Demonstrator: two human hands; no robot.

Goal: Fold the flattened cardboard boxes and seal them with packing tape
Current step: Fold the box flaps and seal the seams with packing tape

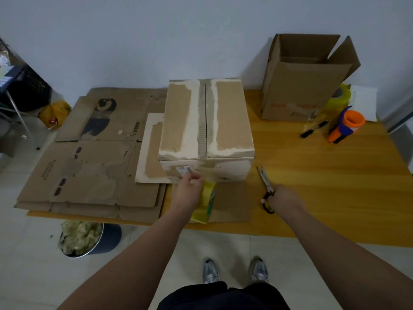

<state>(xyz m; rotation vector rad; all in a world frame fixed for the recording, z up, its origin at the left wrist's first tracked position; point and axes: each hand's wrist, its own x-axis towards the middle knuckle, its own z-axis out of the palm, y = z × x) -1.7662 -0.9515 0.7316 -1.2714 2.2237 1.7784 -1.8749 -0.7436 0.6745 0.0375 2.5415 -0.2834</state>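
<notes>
left hand (190, 183) holds tape roll (206, 203) against closed box (230, 117); right hand (282, 198) grips scissors (264, 180); bin (111, 239) holds crumpled scraps.

We see bare tabletop (335, 175) right of the closed box (206, 130), flattened cardboard (89, 171) covering the left, an open box (306, 86) blocking far right, scissors (264, 180) lying near.

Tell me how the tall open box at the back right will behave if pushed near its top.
The open box stands tall, so a high push would probably tip it. Plain cardboard, so likely light. With its top flaps unsealed, the walls may flex.
</notes>
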